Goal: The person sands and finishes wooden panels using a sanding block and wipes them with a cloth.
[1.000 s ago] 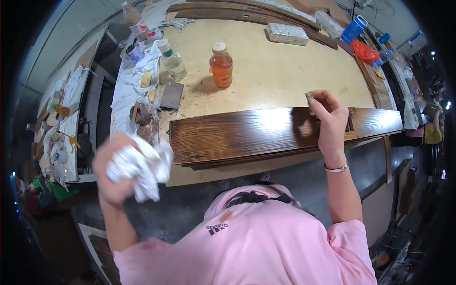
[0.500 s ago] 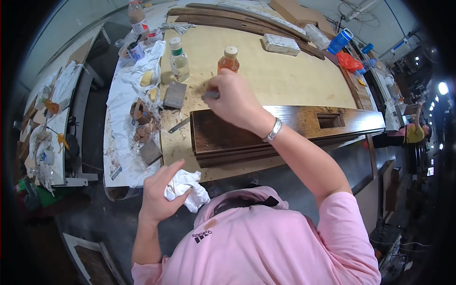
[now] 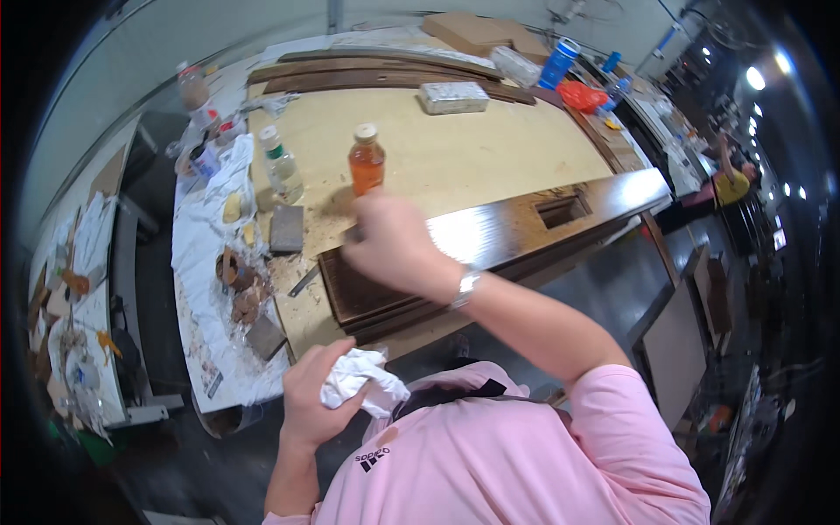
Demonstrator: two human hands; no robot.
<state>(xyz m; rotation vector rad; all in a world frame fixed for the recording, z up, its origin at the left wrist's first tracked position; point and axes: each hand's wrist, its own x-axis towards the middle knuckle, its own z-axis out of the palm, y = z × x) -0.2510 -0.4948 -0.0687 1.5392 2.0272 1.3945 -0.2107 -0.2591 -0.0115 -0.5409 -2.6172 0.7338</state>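
A long dark-stained wooden plank (image 3: pixel 525 232) with a rectangular cut-out lies across the near edge of the plywood workbench (image 3: pixel 490 149). My right hand (image 3: pixel 389 245) is blurred and fisted over the plank's left end, with what looks like a small dark pad pinched at its fingertips. Close to my chest, below the bench edge, my left hand (image 3: pixel 315 398) clutches a crumpled white rag (image 3: pixel 360 385). An orange bottle (image 3: pixel 366 160) stands just beyond my right hand.
A clear bottle with a green cap (image 3: pixel 282 166) and a grey sanding block (image 3: pixel 286 229) sit left of the plank. A white sheet (image 3: pixel 201 254) holds clutter. Dark boards (image 3: pixel 376 74), a white block (image 3: pixel 453 97) and a blue cup (image 3: pixel 560 63) lie at the back. A person in yellow (image 3: pixel 731 184) stands far right.
My right hand has swept leftward along the plank from near the cut-out to its left end. My left hand with the rag has come in from the left toward my chest.
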